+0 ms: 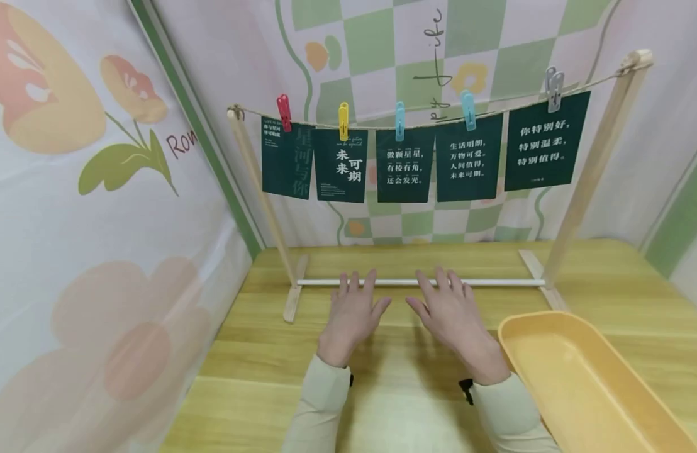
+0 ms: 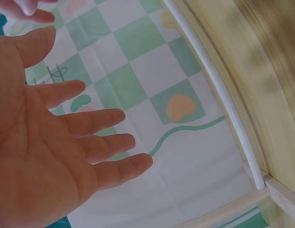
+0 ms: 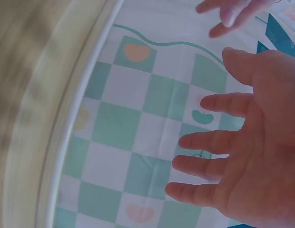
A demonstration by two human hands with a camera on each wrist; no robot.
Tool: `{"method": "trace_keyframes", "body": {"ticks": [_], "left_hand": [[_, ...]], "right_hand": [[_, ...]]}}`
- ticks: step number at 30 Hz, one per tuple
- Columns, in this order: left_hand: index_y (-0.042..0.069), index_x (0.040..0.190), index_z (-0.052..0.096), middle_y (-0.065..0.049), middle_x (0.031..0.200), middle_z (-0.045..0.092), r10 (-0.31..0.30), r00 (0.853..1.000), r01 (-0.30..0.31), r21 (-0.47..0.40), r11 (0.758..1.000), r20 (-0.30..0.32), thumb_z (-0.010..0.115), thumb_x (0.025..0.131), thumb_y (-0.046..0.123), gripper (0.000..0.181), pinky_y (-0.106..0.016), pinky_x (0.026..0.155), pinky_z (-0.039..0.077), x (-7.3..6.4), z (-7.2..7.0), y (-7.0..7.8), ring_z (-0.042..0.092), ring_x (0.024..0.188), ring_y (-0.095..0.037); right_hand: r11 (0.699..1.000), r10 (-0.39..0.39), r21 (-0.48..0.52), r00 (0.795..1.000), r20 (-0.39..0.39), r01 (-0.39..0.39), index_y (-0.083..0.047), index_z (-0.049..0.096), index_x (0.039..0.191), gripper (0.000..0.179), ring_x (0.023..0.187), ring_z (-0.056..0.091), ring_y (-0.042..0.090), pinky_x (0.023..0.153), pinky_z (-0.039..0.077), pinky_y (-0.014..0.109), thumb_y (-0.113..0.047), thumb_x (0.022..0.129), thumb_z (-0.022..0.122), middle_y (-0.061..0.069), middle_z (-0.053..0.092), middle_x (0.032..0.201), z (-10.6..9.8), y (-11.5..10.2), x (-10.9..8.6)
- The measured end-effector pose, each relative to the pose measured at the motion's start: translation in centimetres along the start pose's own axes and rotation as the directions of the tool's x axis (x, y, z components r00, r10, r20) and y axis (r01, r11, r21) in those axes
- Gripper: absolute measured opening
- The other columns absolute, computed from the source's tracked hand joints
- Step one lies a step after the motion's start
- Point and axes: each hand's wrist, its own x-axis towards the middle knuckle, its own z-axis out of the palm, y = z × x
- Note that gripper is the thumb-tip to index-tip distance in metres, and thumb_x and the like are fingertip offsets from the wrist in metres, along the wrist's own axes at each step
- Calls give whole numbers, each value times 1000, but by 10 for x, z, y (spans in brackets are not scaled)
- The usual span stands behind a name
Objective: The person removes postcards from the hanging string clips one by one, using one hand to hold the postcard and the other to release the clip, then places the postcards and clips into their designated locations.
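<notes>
Both hands are held palm down over the table with fingers spread and nothing in them. In the head view the left hand (image 1: 351, 318) and the right hand (image 1: 453, 314) overlap the white rod (image 1: 394, 282) at the foot of a wooden stand. The wrist views show the palms bare and the rod apart from the fingers. Above, a twine line (image 1: 365, 128) runs between the posts. Five dark green cards hang from it, such as the middle card (image 1: 402, 167), clipped by a red peg (image 1: 284, 113), yellow peg (image 1: 343, 122), two blue pegs and a grey peg (image 1: 555, 91).
A yellow tray (image 1: 586, 377) lies on the wooden table (image 1: 258, 390) by the right forearm. The stand's left post (image 1: 266, 201) and right post (image 1: 592, 170) rise from flat wooden feet. Behind hangs a checkered, flower-printed cloth (image 1: 371, 50).
</notes>
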Motion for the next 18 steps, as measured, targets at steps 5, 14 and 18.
{"method": "trace_keyframes", "body": {"ticks": [5,14,18], "left_hand": [[11,151,34,-28,150,40,62,994,-63,-6,998,-87,45,102,46,61,-62,107,39,-2,-2,-1,34,140,-49],[3,126,62,-21,124,65,146,913,-162,-8,987,-380,54,101,33,40,-45,84,58,4,-17,-9,66,108,-35],[6,125,64,-16,112,71,108,913,-116,2,993,-394,54,101,33,37,-36,64,59,5,-19,-10,71,83,-25]], "right_hand": [[999,-37,21,997,-64,38,-4,47,142,55,120,50,52,92,47,64,-38,99,56,33,49,136,-8,-2,6],[993,-115,15,973,-201,121,-5,50,137,47,107,59,50,82,54,60,-28,98,60,30,60,125,-35,-8,29],[992,-113,29,967,-228,123,-6,47,141,51,109,58,48,81,54,58,-28,97,61,27,59,129,-41,-13,33]]}}
